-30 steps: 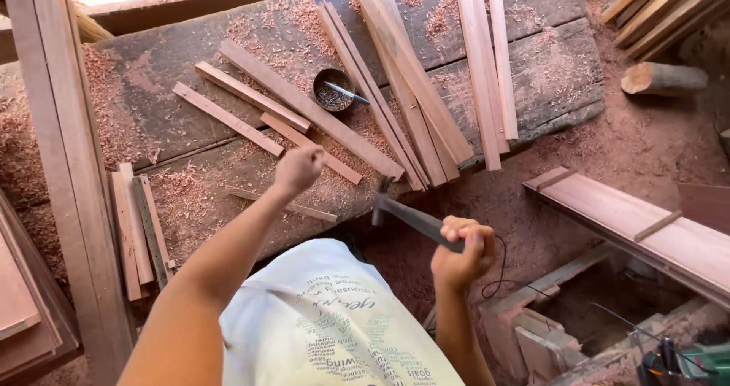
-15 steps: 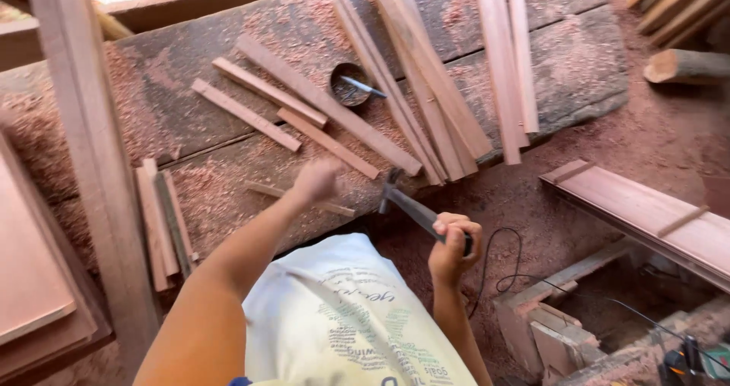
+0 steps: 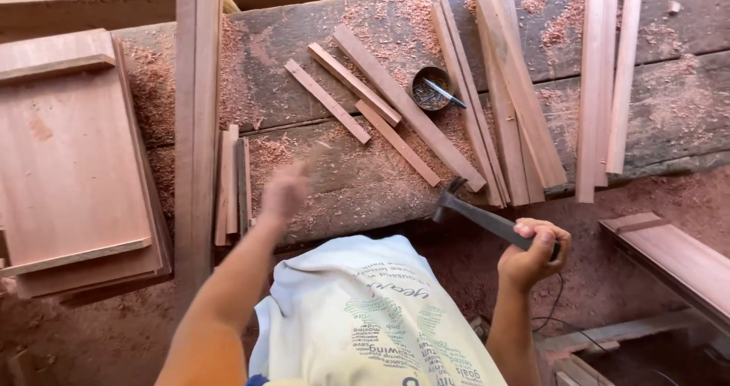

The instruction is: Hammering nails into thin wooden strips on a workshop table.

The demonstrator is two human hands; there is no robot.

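Note:
My right hand (image 3: pixel 534 254) grips the dark handle of a claw hammer (image 3: pixel 475 215), whose head hangs just off the front edge of the sawdust-covered workbench (image 3: pixel 365 181). My left hand (image 3: pixel 284 193) is blurred with motion over the bench front. It appears closed on a thin wooden strip (image 3: pixel 317 152) that sticks up and to the right from the fingers. Short wooden slats (image 3: pixel 327 101) lie just beyond it.
A small round tin of nails (image 3: pixel 432 89) sits among long slats (image 3: pixel 517 112) on the bench. An upright wooden post (image 3: pixel 196 127) stands at the left beside stacked flat panels (image 3: pixel 68 150). A plank (image 3: pixel 677 257) and a black cable (image 3: pixel 553 310) lie on the dirt floor at right.
The view has swung left. My left hand dropped to the bench front, and the thin strip that lay there is now off the bench. The right hand still holds the hammer.

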